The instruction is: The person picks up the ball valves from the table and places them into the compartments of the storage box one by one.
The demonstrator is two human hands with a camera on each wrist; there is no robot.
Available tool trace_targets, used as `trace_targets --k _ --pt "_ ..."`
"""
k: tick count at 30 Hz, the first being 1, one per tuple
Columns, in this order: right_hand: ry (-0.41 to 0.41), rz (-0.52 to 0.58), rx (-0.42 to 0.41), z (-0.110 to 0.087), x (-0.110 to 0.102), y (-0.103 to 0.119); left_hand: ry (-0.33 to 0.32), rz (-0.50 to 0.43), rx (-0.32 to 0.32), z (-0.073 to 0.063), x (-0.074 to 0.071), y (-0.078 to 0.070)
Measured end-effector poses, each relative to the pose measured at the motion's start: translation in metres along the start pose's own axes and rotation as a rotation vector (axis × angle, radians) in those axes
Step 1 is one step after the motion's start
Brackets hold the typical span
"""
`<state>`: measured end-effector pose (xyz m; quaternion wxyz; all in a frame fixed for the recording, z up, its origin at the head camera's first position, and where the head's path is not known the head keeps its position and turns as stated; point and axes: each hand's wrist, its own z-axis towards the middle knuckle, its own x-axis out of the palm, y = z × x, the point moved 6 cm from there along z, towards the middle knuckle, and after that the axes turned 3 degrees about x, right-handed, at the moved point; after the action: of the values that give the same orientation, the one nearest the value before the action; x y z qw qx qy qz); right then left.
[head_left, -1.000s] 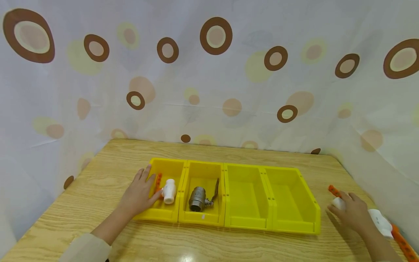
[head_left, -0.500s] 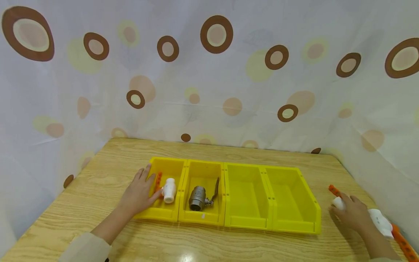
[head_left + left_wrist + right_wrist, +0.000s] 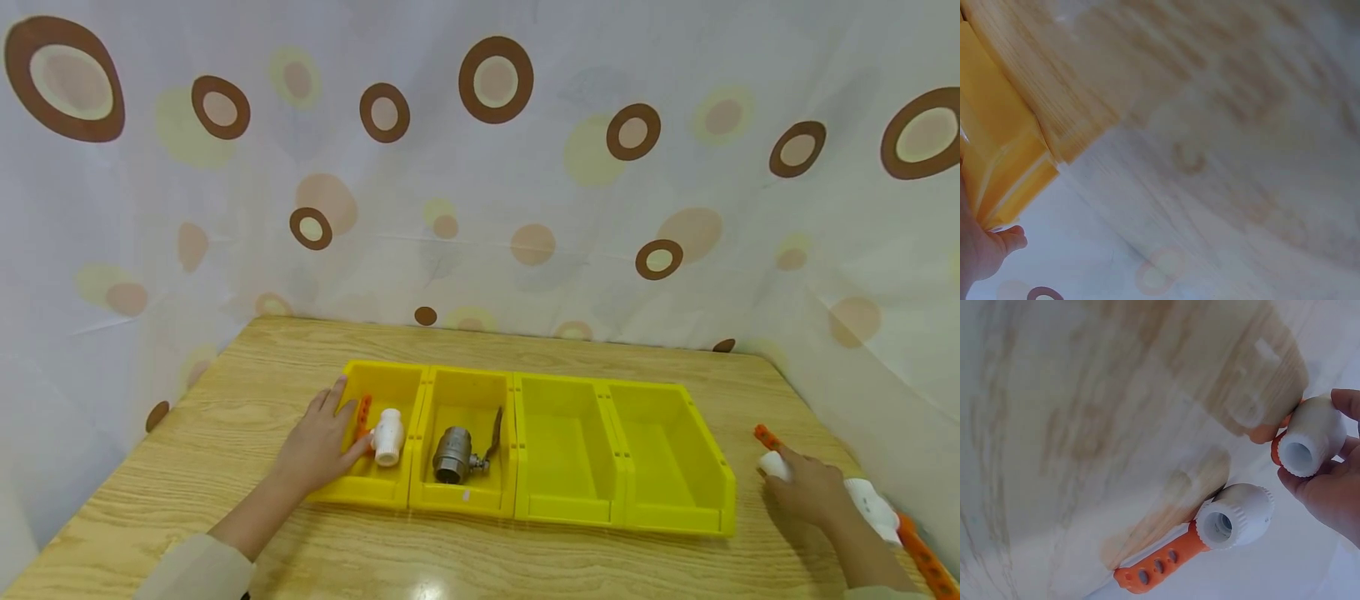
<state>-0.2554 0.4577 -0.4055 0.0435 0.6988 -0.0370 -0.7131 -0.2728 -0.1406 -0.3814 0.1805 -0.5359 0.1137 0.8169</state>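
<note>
Yellow plastic bins (image 3: 570,510), four side by side, stand in a row on the wood-grain table (image 3: 337,558), roughly parallel to its far edge. Inside the leftmost bin (image 3: 367,492) lies a white plastic ball valve with an orange handle; the next bin along carries a metal ball valve (image 3: 453,454) with a lever (image 3: 495,433).

The left hand (image 3: 317,442) rests over the row's left end, fingers spread and fairly straight along the rim, thumb pointing inward. It does not appear to have hold of anything; whether the thumb touches the valve there I can't tell.

Near the table's right edge, the right hand (image 3: 810,490) pinches the white valve body (image 3: 775,466) between fingertips on opposite sides, as the right wrist view shows. Its orange handle (image 3: 766,437) points toward the far edge. Beyond the wrist lies a second white valve (image 3: 873,510), its own handle (image 3: 930,562) running toward the near right corner.

The step in hand looks like picking up this valve; whether it has left the table is unclear. The next move would seem to call for a firm grip, a lift high enough to clear the bin walls, and a carry leftward.
</note>
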Motion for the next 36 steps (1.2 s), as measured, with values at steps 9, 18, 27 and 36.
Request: trace_targets --k 9,18,27,36 --pt "-0.031 -0.043 -0.018 -0.0007 -0.003 -0.0005 0.007 -0.001 -0.004 -0.0007 -0.0004 0.0001" --pt "0.002 0.072 0.002 -0.0017 -0.0011 -0.0017 0.022 0.022 0.001 -0.0001 0.0003 -0.0007" --pt "0.095 0.132 0.015 -0.0008 -0.0011 -0.0004 0.023 -0.005 -0.011 0.0 -0.0003 -0.0005" --pt "0.073 0.151 0.03 -0.005 -0.0042 0.0035 0.035 0.007 -0.008 0.0003 0.0009 -0.0012"
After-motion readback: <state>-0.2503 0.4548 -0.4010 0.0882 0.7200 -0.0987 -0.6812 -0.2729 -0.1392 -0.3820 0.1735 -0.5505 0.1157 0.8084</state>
